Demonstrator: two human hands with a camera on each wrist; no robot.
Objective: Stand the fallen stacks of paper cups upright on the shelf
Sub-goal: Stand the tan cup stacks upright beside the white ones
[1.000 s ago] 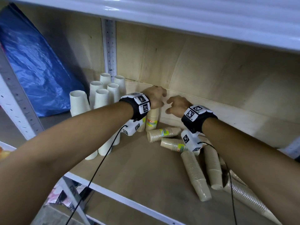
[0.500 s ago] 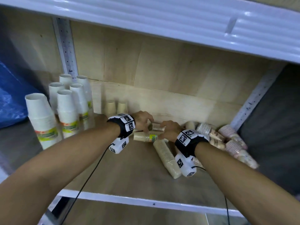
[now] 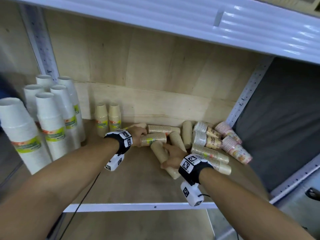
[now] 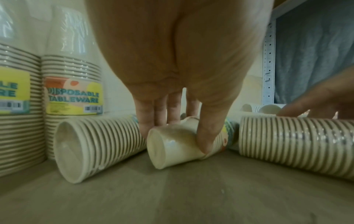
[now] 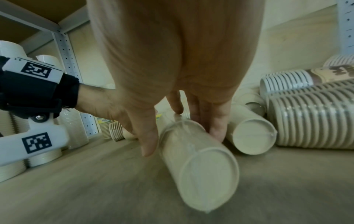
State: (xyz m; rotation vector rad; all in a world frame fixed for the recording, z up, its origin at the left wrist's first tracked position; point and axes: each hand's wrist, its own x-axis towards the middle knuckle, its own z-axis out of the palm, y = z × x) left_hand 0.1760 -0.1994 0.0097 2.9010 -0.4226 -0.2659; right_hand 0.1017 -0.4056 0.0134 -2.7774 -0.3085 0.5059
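Left hand: I hold a fallen labelled cup stack, thumb and fingers around its base end.
Right hand: I grip a plain tan cup stack lying on the shelf.

Matt wooden shelf, glossy film-wrapped paper cup stacks, white metal upright.

beige cup stacks | wrapped, lying tumbled | shelf middle-right

Motion blur is smearing the plain stack under the right hand; at nine o'clock, the frame edge is cropping a labelled stack.
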